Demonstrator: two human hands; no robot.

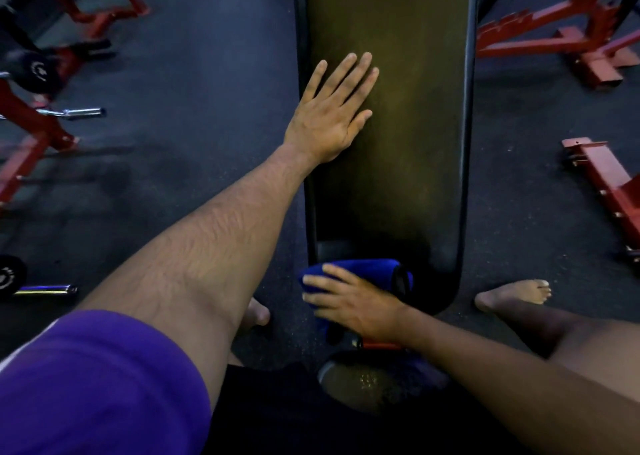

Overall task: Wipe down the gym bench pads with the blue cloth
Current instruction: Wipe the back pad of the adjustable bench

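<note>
A long black bench pad (408, 136) runs away from me down the middle of the view. My left hand (332, 112) lies flat on its left part, fingers spread, holding nothing. At the pad's near left corner my right hand (349, 305) presses on the blue cloth (367, 271), fingers wrapped over its folded edge. The cloth sits where the pad's near end drops off, partly hidden under my hand. A smaller dark seat pad (363, 382) shows just below my right wrist, shiny in the middle.
Red steel machine frames (561, 35) stand at the right, another red frame (31, 119) with chrome bar ends and a black weight plate (10, 276) at the left. Dark rubber floor (194, 115) surrounds the bench. My bare feet (516, 295) rest either side of the pad's near end.
</note>
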